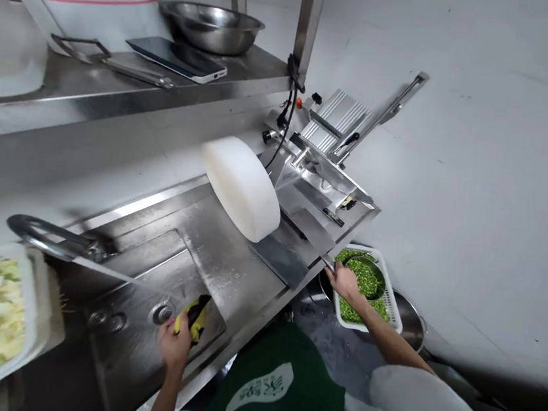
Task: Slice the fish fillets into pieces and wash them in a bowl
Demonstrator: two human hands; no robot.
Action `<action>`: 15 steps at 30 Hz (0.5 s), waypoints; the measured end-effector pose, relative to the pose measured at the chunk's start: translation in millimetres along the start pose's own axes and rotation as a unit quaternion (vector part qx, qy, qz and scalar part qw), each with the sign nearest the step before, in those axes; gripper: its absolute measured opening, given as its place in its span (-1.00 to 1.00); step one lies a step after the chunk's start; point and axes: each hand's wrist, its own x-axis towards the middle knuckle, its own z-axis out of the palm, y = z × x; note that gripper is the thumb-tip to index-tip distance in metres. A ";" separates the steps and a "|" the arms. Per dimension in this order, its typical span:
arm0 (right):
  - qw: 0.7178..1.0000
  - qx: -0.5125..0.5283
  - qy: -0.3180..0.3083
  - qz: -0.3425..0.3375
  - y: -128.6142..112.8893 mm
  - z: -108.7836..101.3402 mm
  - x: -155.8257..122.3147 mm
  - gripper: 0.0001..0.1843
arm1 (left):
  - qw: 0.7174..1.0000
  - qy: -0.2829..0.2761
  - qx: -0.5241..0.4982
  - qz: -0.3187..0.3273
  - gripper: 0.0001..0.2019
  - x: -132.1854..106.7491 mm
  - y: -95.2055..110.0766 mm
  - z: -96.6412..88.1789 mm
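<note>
In my left hand (175, 346), over the sink basin (134, 348), is a crumpled yellow-and-black cloth (197, 325); its exact kind is unclear. Water runs in a slanting stream from the tap (43, 235) towards the drain (163, 313), just behind that hand. My right hand (345, 283) is closed around the handle of a cleaver (309, 229). Its broad blade extends over the right end of the steel counter (219, 252). Beside the blade, a thick white round chopping block (243, 189) stands tilted on its edge. A wide dark blade (280, 259) lies at the counter's front edge.
A slicing machine (331, 139) and another knife (317, 198) occupy the counter's far end. Below right stands a white basket (393, 308) of chopped greens with a ladle-like bowl. Cut cabbage fills a basket (32, 310) at left. A shelf (134, 87) overhead holds a phone (177, 57) and steel bowl (215, 30).
</note>
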 end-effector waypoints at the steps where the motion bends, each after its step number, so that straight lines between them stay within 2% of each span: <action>1: 1.000 -0.001 -0.011 -0.009 1.5 9.5 -0.9 -0.60 | 1.000 0.014 -0.010 -0.005 -0.54 -6.1 5.2 1.6; 5: 0.995 0.033 -0.064 -0.064 3.3 59.8 -23.4 -0.64 | 0.997 0.048 -0.007 -0.051 -0.56 -34.8 23.9 3.3; 8: 0.988 0.082 -0.096 -0.090 -14.6 87.0 -33.3 -0.71 | 0.994 0.046 0.027 -0.099 -0.63 -52.6 36.6 2.8; 12: 0.977 0.161 -0.108 -0.090 -52.9 97.7 -26.0 -0.72 | 0.989 0.037 0.061 -0.133 -0.68 -64.4 52.5 6.4; 15: 0.965 0.212 -0.094 -0.122 -64.5 96.0 -14.5 -0.70 | 0.986 0.038 0.069 -0.147 -0.67 -68.1 65.4 10.9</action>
